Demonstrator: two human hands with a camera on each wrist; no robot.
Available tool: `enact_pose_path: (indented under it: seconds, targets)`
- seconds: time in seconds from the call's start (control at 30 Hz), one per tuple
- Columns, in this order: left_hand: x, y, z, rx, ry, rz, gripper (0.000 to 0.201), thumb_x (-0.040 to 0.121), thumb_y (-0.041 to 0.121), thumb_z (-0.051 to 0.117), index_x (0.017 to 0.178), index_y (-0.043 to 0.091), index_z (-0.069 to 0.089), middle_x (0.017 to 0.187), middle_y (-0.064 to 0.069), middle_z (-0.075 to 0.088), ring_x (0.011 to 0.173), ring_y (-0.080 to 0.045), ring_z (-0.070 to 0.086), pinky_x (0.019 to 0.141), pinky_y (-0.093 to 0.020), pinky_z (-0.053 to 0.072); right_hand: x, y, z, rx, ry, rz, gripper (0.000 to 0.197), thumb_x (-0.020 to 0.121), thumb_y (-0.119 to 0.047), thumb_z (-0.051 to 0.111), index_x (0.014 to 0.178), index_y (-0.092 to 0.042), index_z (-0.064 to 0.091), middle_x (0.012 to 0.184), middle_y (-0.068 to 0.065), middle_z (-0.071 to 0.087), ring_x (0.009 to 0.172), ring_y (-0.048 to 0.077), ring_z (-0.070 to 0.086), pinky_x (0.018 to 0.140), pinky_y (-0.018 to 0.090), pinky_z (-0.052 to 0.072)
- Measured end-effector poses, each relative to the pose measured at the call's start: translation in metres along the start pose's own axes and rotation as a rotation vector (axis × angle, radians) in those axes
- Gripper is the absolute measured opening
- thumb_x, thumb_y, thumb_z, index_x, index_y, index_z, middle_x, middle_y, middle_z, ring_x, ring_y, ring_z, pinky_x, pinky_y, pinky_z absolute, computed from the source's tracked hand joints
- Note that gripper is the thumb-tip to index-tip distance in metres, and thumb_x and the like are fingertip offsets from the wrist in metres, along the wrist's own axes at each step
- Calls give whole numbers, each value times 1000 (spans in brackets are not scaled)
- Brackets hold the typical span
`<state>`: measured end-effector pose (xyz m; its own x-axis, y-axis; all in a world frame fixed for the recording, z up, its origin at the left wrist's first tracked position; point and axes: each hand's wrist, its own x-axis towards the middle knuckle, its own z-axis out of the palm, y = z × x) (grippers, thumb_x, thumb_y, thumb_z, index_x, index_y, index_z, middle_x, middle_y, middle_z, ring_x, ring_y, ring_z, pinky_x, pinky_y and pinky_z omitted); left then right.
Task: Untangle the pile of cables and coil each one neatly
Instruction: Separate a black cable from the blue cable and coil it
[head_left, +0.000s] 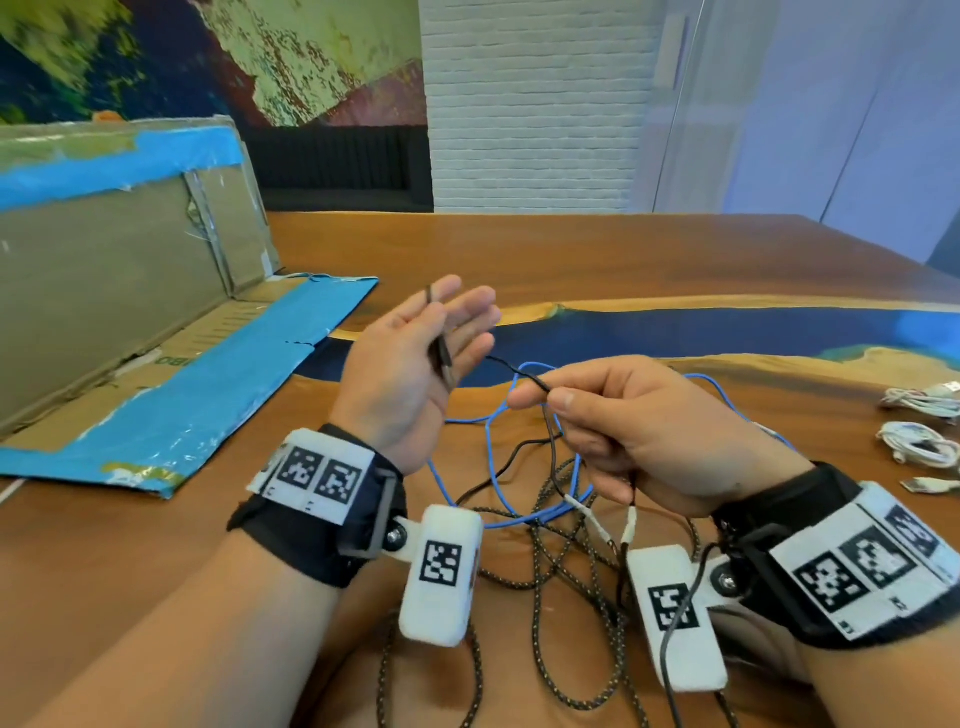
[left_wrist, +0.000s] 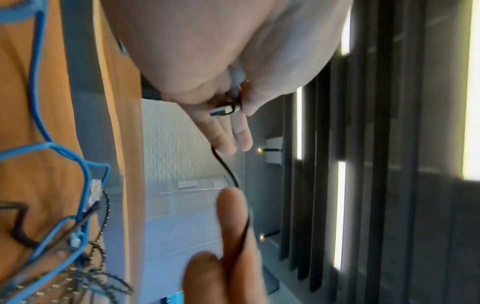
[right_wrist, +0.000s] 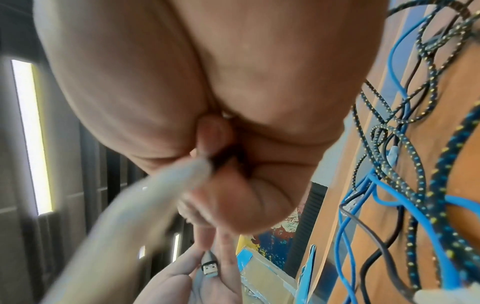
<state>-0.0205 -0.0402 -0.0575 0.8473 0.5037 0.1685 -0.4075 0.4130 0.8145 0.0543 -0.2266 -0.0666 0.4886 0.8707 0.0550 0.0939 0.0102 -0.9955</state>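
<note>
The left hand (head_left: 410, 364) is raised above the counter (head_left: 623, 260), palm up, fingers spread and nearly straight. The USB plug (right_wrist: 209, 267) of the thin black cable (head_left: 519, 371) lies across the palm; whether the thumb presses on it cannot be told. The right hand (head_left: 639, 431) pinches the same cable between thumb and forefinger just right of the left hand, remaining fingers curled.

The cable runs from the pinch down into the tangle on the near counter, where it crosses the blue cable (head_left: 488, 431) and the braided black cable (head_left: 540, 561). White cables (head_left: 919, 441) lie bundled at the far right edge. A taped cardboard box (head_left: 130, 291) lies on the left.

Handling, as judged:
- The black cable is light, thin and limp; it holds no shape unsupported
- The jacket looks smooth and may slide through a loose pinch
- Hold at the stiff plug body as anchor; feed the cord with the other hand
- Pulling hard risks tightening crossings with the blue cable
</note>
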Motion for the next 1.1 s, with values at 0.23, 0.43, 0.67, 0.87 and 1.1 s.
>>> enact_pose_path:
  seconds: [0.23, 0.43, 0.67, 0.87, 1.1]
  targets:
    - [-2, 2, -2, 205, -30, 46, 35, 111, 21, 34, 142, 19, 50, 121, 7, 74, 108, -18, 73, 88, -35, 45, 1, 5, 11, -269, -93, 49, 32, 109, -16, 45, 128, -25, 69, 64, 8, 40, 41, 9, 26, 40, 20, 26]
    - [-8, -8, 1, 561, -194, 18, 45, 112, 20, 33, 156, 29, 31, 112, 8, 77, 83, -22, 74, 72, -29, 59, 6, 9, 19, -244, 55, -32, 22, 104, -12, 55, 113, -15, 75, 60, 2, 52, 53, 13, 51, 37, 22, 31]
    - [-4, -10, -5, 795, -292, -158, 37, 108, 9, 35, 124, 11, 69, 51, 3, 33, 45, -12, 24, 44, -23, 22, 6, -11, -9, 420, 385, -144, 26, 98, 6, 49, 115, -4, 67, 77, 8, 67, 38, 4, 27, 32, 16, 28]
    - [-14, 5, -5, 380, -536, -245, 44, 101, 29, 40, 115, 6, 75, 54, 5, 16, 46, -13, 10, 58, -29, 14, 4, -8, -31, 333, 555, -144, 23, 101, -4, 53, 111, -10, 73, 81, 3, 70, 42, 7, 24, 33, 17, 18]
    - [-10, 8, 1, -45, -331, -75, 45, 108, 25, 31, 142, 5, 52, 56, 7, 42, 60, -12, 63, 101, -43, 39, 9, 8, 3, -263, 177, -62, 25, 106, -15, 52, 112, -21, 75, 85, 7, 77, 39, 10, 30, 38, 18, 28]
